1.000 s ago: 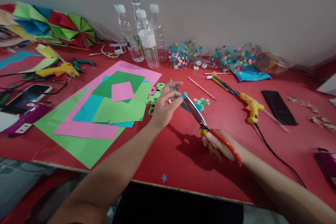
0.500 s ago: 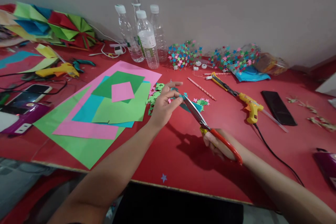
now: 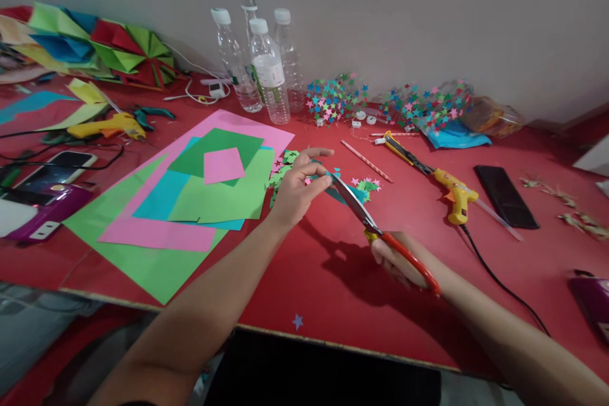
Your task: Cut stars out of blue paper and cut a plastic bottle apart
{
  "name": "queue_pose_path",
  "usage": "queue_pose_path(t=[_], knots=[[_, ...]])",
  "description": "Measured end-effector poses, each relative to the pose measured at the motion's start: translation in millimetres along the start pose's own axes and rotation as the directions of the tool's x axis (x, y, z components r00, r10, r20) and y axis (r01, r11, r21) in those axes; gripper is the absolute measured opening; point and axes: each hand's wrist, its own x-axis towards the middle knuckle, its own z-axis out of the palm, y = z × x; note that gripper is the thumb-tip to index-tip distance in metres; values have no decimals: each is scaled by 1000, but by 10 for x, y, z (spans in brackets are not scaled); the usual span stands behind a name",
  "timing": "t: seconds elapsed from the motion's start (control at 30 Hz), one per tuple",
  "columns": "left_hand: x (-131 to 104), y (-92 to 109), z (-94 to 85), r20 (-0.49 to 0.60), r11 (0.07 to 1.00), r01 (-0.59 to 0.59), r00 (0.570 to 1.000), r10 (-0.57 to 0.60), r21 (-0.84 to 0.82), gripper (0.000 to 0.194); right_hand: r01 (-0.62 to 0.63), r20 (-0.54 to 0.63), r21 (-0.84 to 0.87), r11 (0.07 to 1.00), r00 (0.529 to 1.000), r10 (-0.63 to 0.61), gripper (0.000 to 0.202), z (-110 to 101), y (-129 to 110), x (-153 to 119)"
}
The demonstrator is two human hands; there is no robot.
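Note:
My left hand (image 3: 301,187) is closed in a pinch at the tips of the scissors, with a small teal piece of paper between thumb and finger, partly hidden. My right hand (image 3: 397,260) grips the red-handled scissors (image 3: 354,204), whose blades point up and left and look nearly closed. Beside the blades, a teal scrap (image 3: 343,192) shows over the table. Cut green and pink stars (image 3: 366,187) lie just beyond the blades, and more green pieces (image 3: 281,174) lie left of my left hand.
Coloured sheets (image 3: 219,203) cover the table left of centre. Plastic bottles (image 3: 271,76) stand by the wall. Star-filled bottles (image 3: 335,100) lie behind. At right are a yellow glue gun (image 3: 457,196) and a black phone (image 3: 507,196). A lone star (image 3: 297,321) lies near the front edge.
The small teal piece by the blade tips has shifted slightly, and the blades look a little closer together. Both hands stay almost in place; the whole view has shifted slightly.

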Motion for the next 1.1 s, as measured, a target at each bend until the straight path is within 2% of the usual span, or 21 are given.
queue_pose_path(t=[0.2,0.47,0.7,0.87,1.1], knots=[[-5,-12,8,-1,1000,5,1000,-5,-19,16,-30,-12,-12,999,999,30,61,9,-29,3],[-18,24,19,-21,1000,-14,1000,15,10,20,41,2,-3,999,999,-41,61,1,-29,9],[-37,-14,58,-110,1000,-25,994,25,2,10,70,25,24,997,997,-71,61,-18,18,8],[-47,-49,105,-129,999,-8,992,3,-44,11,93,58,39,995,994,-95,59,-17,39,22],[-55,29,121,-162,999,10,987,-2,46,14,116,54,55,992,991,-119,57,-14,57,45]])
